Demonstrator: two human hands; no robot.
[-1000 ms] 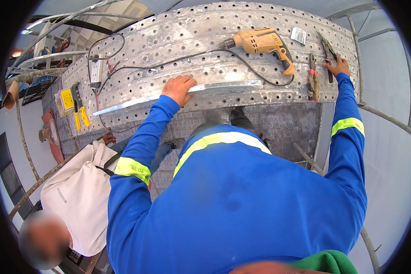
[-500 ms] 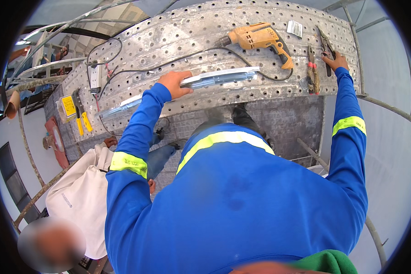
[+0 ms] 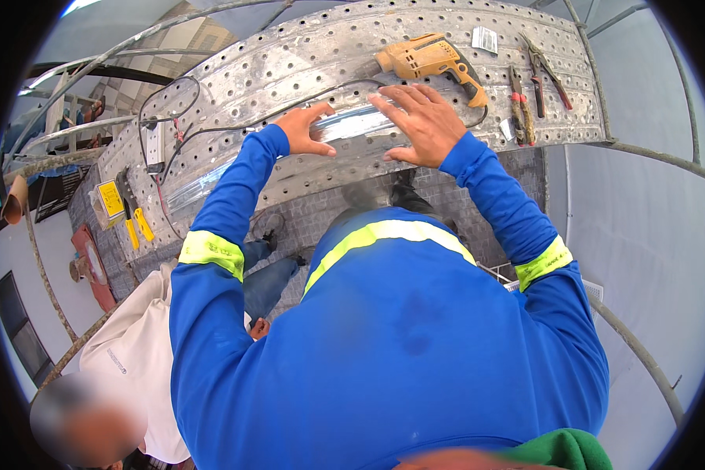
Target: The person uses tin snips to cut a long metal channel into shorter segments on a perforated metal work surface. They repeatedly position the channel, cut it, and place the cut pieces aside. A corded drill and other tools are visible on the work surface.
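Note:
A long, shiny silver metal strip (image 3: 359, 124) lies along the near part of a perforated metal platform (image 3: 290, 66). My left hand (image 3: 301, 131) is at the strip, its thumb on the near side and fingers on the far side, held apart. Over the strip's right part is my right hand (image 3: 421, 124), fingers spread and thumb stretched out; it hides that end. Just beyond the right hand lies an orange power drill (image 3: 424, 59). To the right are pliers with red on the handles (image 3: 520, 106) and a second pair of pliers (image 3: 545, 70) with jaws and handles apart.
A black cable (image 3: 251, 125) runs across the platform near a white power strip (image 3: 156, 149). At the left end lie a yellow-handled tool (image 3: 137, 218) and a yellow box (image 3: 110, 199). Scaffold tubes (image 3: 654, 160) surround the platform. A person in a light jacket (image 3: 137, 352) is at lower left.
My right hand has let go of the open pliers and moved left to the metal strip. The strip now lies lower and flatter, and my left hand's fingers have spread apart.

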